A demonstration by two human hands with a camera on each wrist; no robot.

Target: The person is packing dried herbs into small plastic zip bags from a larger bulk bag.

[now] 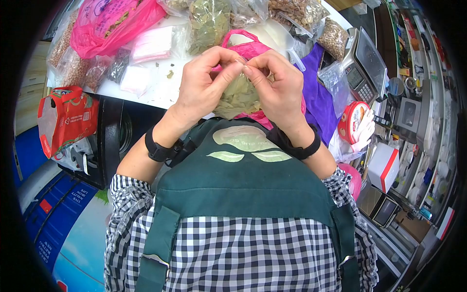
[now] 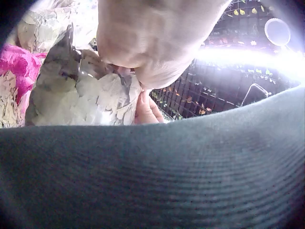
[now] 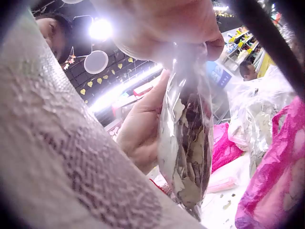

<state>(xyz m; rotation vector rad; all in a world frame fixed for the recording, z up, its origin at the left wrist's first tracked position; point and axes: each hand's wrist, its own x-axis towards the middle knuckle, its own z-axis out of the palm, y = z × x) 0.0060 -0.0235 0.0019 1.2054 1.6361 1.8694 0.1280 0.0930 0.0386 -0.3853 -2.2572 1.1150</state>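
A clear plastic bag of dried leaves hangs below both hands in the head view. My left hand and right hand meet at the bag's top, thumbs and forefingers pinching its gathered edge. In the right wrist view the bag hangs upright under the right hand, with the left hand behind it. The left wrist view shows the leaf-filled bag beneath the left hand; fingertips of the right hand are beside it.
A pink bag, stacked small plastic bags and several filled clear bags lie on the white table. A scale, purple cloth and round red tin are at the right; a red bag is left.
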